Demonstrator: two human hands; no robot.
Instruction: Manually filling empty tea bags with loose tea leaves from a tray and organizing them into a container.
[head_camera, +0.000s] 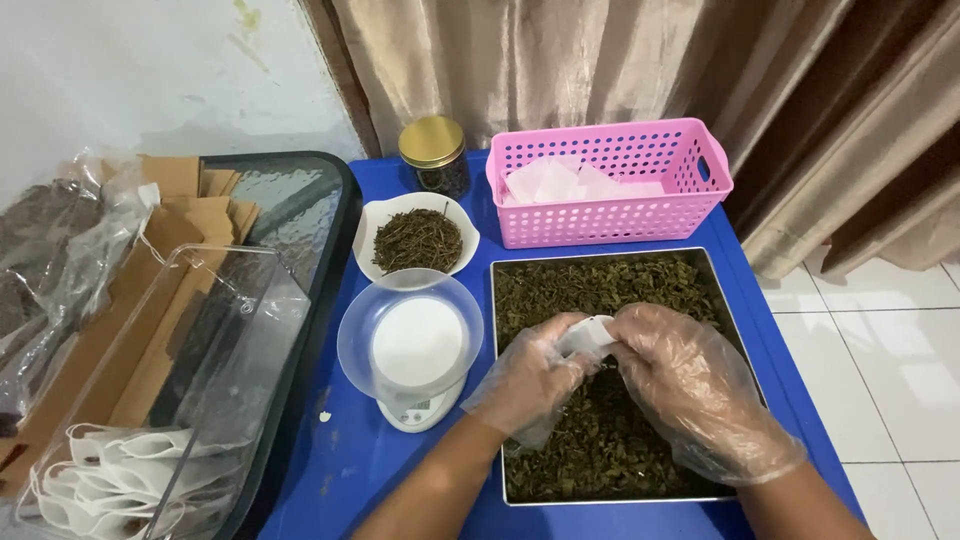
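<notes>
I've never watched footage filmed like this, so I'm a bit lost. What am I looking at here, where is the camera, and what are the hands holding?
The camera sits on a person's head and looks down at their own two hands, both in clear plastic gloves. The left hand and right hand hold a small white bag between them, above a metal tray of dried green leaves. All this stands on a blue table. Beside the tray is a small white scale carrying a clear bowl, behind it a white bowl of dark twigs, a gold-lidded jar and a pink basket. At the left, a clear box holds more white bags.
</notes>
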